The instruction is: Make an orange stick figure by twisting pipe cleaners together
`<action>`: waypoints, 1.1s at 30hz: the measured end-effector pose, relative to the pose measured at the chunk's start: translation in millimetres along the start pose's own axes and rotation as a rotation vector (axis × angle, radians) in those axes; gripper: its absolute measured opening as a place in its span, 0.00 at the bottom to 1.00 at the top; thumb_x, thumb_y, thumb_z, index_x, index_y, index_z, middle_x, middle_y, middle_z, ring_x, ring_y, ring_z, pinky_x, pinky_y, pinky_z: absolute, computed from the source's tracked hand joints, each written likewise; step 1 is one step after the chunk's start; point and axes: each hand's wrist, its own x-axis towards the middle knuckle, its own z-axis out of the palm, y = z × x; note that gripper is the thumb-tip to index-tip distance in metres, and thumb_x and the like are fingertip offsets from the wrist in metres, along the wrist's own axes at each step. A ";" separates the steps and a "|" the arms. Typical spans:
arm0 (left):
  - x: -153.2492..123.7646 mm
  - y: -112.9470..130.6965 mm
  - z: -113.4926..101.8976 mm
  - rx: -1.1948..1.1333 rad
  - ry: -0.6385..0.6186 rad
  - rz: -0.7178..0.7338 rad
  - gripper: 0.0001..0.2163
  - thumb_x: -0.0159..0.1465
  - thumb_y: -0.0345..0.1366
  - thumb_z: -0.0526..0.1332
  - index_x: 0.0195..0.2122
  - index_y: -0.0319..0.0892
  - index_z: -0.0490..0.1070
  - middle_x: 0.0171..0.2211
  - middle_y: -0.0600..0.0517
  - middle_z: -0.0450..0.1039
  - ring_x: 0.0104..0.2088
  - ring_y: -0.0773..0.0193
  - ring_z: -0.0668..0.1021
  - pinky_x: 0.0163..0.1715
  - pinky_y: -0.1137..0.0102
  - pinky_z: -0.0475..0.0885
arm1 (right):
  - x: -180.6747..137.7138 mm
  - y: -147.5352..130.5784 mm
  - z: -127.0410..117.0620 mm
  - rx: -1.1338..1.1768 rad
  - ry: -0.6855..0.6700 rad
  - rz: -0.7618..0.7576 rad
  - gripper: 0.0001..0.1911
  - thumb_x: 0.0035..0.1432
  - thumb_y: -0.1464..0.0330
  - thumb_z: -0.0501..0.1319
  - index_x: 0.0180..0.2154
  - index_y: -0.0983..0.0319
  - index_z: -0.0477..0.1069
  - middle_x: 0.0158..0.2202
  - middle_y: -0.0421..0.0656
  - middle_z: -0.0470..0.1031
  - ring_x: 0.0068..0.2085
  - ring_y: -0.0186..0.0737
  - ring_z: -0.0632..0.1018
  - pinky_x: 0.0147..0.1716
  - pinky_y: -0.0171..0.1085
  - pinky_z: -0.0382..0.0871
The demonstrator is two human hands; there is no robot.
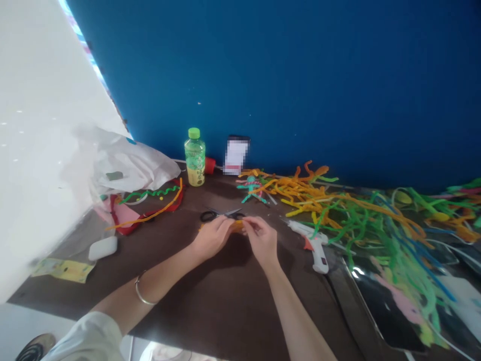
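Observation:
My left hand [212,236] and my right hand [261,240] meet over the dark brown table top [225,296], with a small orange pipe cleaner bundle [236,226] pinched between them. Its middle is partly hidden by my fingers. Just beyond my fingertips lie black-handled scissors [221,215], apparently not held. To the right of my right hand rests a white hot glue gun [311,245]. A metal bangle [141,292] circles my left wrist.
A large tangle of orange, green and blue pipe cleaners [361,225] spreads across a glossy printed sheet at right. Behind stand a green-capped bottle [195,157] and a blurred card [236,155]. At left are a white plastic bag [128,165] and red felt [124,215].

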 end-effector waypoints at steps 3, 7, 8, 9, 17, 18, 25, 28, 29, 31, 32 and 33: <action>-1.1 -2.8 0.0 -0.102 0.015 0.003 0.10 0.63 0.32 0.47 0.40 0.39 0.65 0.35 0.46 0.69 0.35 0.67 0.73 0.35 0.73 0.70 | 0.1 -1.9 0.0 0.004 0.006 0.016 0.09 0.49 0.63 0.60 0.30 0.61 0.71 0.29 0.41 0.71 0.25 0.33 0.73 0.25 0.34 0.72; -2.0 -5.9 0.2 -0.138 0.007 0.039 0.10 0.63 0.31 0.47 0.39 0.40 0.67 0.35 0.46 0.69 0.36 0.67 0.73 0.34 0.73 0.70 | 0.9 -4.4 -2.8 -0.032 -0.002 0.011 0.09 0.49 0.62 0.60 0.29 0.61 0.71 0.29 0.42 0.71 0.24 0.34 0.73 0.25 0.35 0.72; -1.9 -6.7 -0.3 -0.137 -0.006 0.051 0.11 0.63 0.30 0.47 0.38 0.40 0.67 0.35 0.46 0.69 0.36 0.67 0.73 0.34 0.73 0.70 | 1.4 -4.9 -4.0 -0.036 -0.012 0.008 0.09 0.49 0.62 0.60 0.29 0.61 0.71 0.29 0.42 0.71 0.24 0.34 0.73 0.25 0.35 0.71; -1.7 -7.6 -1.0 -0.135 -0.022 0.067 0.11 0.62 0.30 0.47 0.38 0.39 0.67 0.35 0.46 0.70 0.35 0.67 0.73 0.34 0.73 0.70 | 2.0 -5.3 -5.3 -0.040 -0.023 0.004 0.09 0.49 0.62 0.60 0.28 0.61 0.71 0.29 0.42 0.71 0.25 0.34 0.73 0.25 0.35 0.71; 3.1 -14.6 -5.9 -0.217 -0.155 0.151 0.11 0.63 0.28 0.45 0.36 0.38 0.67 0.33 0.47 0.70 0.35 0.67 0.73 0.35 0.72 0.70 | 4.8 -2.3 -10.7 -0.063 -0.094 -0.005 0.08 0.49 0.63 0.60 0.27 0.61 0.70 0.27 0.41 0.71 0.24 0.34 0.73 0.25 0.34 0.70; 3.2 -14.4 -5.3 -0.219 -0.154 0.139 0.11 0.63 0.29 0.45 0.36 0.38 0.67 0.33 0.47 0.70 0.35 0.66 0.73 0.35 0.72 0.70 | 4.9 -1.8 -10.7 -0.058 -0.085 -0.005 0.08 0.49 0.63 0.60 0.27 0.61 0.70 0.27 0.41 0.71 0.24 0.34 0.73 0.25 0.34 0.70; 2.8 -14.2 -2.8 -0.117 -0.114 0.063 0.10 0.63 0.30 0.47 0.36 0.37 0.66 0.31 0.46 0.68 0.32 0.66 0.73 0.31 0.72 0.71 | 6.5 -2.6 -12.2 -0.020 0.012 0.022 0.09 0.47 0.62 0.61 0.27 0.62 0.71 0.27 0.41 0.71 0.24 0.34 0.73 0.24 0.34 0.70; 4.1 -18.5 -5.2 -0.123 -0.122 0.098 0.12 0.62 0.28 0.45 0.40 0.37 0.66 0.33 0.46 0.69 0.33 0.66 0.74 0.33 0.71 0.71 | 6.7 -2.1 -12.6 -0.020 0.034 0.020 0.09 0.47 0.62 0.61 0.28 0.62 0.71 0.27 0.41 0.71 0.24 0.34 0.73 0.24 0.34 0.70; 4.3 -20.1 -6.0 -0.137 -0.126 0.110 0.12 0.62 0.27 0.45 0.41 0.37 0.66 0.33 0.46 0.69 0.33 0.66 0.74 0.34 0.71 0.71 | 6.7 -1.6 -12.6 -0.020 0.039 0.018 0.09 0.47 0.62 0.61 0.28 0.62 0.71 0.27 0.41 0.72 0.24 0.34 0.73 0.24 0.34 0.71; 3.8 -22.8 -6.9 -0.175 -0.127 0.115 0.12 0.62 0.28 0.46 0.43 0.38 0.66 0.34 0.45 0.70 0.34 0.66 0.74 0.34 0.71 0.71 | 6.8 -0.3 -12.9 -0.023 0.049 0.016 0.10 0.47 0.62 0.61 0.28 0.62 0.71 0.27 0.41 0.72 0.24 0.34 0.73 0.24 0.34 0.71; 3.3 -23.9 -6.9 -0.195 -0.124 0.106 0.12 0.62 0.29 0.46 0.43 0.38 0.66 0.35 0.45 0.70 0.34 0.66 0.74 0.35 0.71 0.71 | 7.0 0.5 -13.2 -0.023 0.058 0.017 0.10 0.47 0.62 0.61 0.28 0.62 0.71 0.27 0.41 0.72 0.24 0.34 0.73 0.24 0.34 0.71; 2.8 -24.7 -6.8 -0.210 -0.123 0.093 0.12 0.63 0.30 0.47 0.44 0.39 0.66 0.36 0.45 0.71 0.34 0.66 0.74 0.35 0.71 0.71 | 7.3 1.5 -13.7 -0.020 0.067 0.018 0.10 0.47 0.62 0.61 0.28 0.62 0.71 0.26 0.41 0.72 0.24 0.34 0.73 0.24 0.34 0.71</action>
